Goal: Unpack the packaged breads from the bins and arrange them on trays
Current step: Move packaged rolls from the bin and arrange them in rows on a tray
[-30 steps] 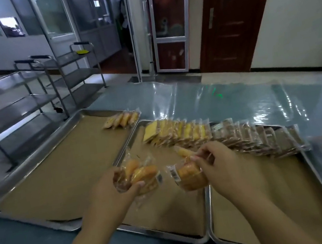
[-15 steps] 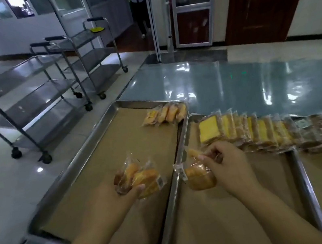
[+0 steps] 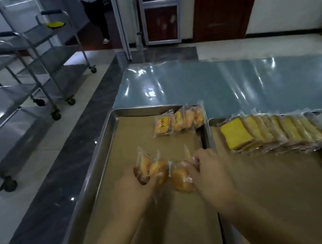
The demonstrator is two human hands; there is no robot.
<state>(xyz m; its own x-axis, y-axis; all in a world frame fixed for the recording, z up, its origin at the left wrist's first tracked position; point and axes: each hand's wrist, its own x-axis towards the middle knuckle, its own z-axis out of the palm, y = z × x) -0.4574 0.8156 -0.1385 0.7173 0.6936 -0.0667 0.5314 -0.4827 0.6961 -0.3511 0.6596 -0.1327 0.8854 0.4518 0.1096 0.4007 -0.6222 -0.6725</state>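
Over a tray (image 3: 104, 144) bearing four packs (image 3: 179, 120), the left hand (image 3: 131, 182) grips two buns (image 3: 152, 171), the right hand (image 3: 206, 164) pinches one bun (image 3: 180, 180); carts (image 3: 21, 81) stand left.

Print on the leftmost bread packet (image 3: 162, 125) seems too blurred to read.

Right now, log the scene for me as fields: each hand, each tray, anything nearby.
left hand: grips two bun packs, over left tray
right hand: grips at least one bun pack, over left tray
left tray: paper-lined; four-pack row at far right corner
middle tray: paper-lined; overlapping slice packs along far edge
carts: on floor, left of table
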